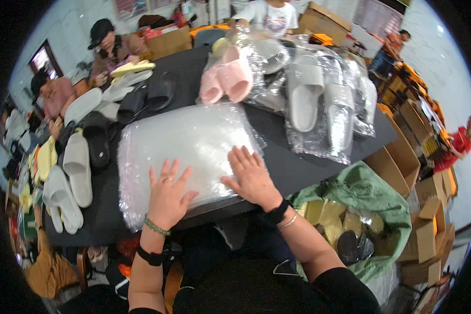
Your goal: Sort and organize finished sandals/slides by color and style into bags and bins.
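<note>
While both hands are spread over its near part, the stack of clear plastic bags (188, 133) lies flat on the black table (278, 137) directly in front of the person, most of it reaching out beyond the fingertips. The left hand (168, 192) is open, palm down and fingers fanned, over the near edge toward the middle of the stack; the right hand (251, 177) is likewise open and palm down, near the right edge, its fingers angled up and to the left. Neither hand grips anything; both appear to rest on the plastic, and a shiny strip of bags shows between them. To the left of the stack lie unwrapped slippers, among them a light grey slipper (77, 170) and a black slipper (96, 140). Beyond its far right corner are pink slippers (235, 78) in clear wrapping, and farther right, well apart from the right hand, a wrapped grey slipper (304, 99). Below the table's right side, near the right forearm, an open green sack (390, 209) holds more wrapped footwear (332, 230).
</note>
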`<state>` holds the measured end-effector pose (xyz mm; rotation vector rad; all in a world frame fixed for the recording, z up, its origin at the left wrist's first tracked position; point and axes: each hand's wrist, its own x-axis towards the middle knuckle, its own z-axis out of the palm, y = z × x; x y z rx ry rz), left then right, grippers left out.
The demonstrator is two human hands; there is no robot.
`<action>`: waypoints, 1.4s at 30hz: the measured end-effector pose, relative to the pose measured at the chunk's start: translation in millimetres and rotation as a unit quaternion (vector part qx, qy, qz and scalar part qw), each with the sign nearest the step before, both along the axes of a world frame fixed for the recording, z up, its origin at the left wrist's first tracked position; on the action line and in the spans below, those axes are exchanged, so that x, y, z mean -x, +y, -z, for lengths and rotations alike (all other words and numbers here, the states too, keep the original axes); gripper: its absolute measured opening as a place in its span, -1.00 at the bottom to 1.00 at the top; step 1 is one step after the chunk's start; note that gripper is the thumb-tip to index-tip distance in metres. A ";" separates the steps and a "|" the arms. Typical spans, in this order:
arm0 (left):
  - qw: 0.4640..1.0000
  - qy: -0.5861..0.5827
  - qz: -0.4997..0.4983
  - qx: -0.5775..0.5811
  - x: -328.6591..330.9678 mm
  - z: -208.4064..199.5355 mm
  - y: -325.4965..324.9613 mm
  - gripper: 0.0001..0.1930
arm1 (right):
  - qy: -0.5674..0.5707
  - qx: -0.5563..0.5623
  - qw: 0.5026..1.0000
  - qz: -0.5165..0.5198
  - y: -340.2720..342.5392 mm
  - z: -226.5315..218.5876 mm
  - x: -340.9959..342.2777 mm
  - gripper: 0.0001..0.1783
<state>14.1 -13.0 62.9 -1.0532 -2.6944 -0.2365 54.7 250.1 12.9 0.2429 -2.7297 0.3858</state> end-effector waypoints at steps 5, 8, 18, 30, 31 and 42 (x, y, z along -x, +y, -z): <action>0.999 0.035 -0.015 -0.018 14.7 23.4 21.5 -0.40 | 0.009 0.003 1.000 0.005 3.8 2.1 0.1 -0.20; 0.999 -0.010 -0.037 0.013 15.2 36.5 28.0 -0.39 | -0.017 0.077 0.996 -0.043 16.2 4.1 4.3 -0.21; 0.998 -0.028 -0.051 -0.015 14.7 40.8 29.1 -0.36 | 0.362 0.104 0.884 0.277 225.3 -62.0 -23.0 -0.36; 0.999 -0.008 -0.031 -0.043 15.3 44.8 29.2 -0.38 | -0.021 0.335 0.873 0.354 306.4 -27.0 -55.0 -0.18; 0.999 -0.007 -0.029 -0.043 15.2 44.3 31.0 -0.38 | -0.019 0.335 0.872 0.355 308.7 -25.5 -59.6 -0.18; 0.998 -0.031 -0.047 -0.023 13.1 37.5 25.1 -0.37 | 0.073 0.799 0.591 0.081 217.1 -113.7 -112.9 -0.72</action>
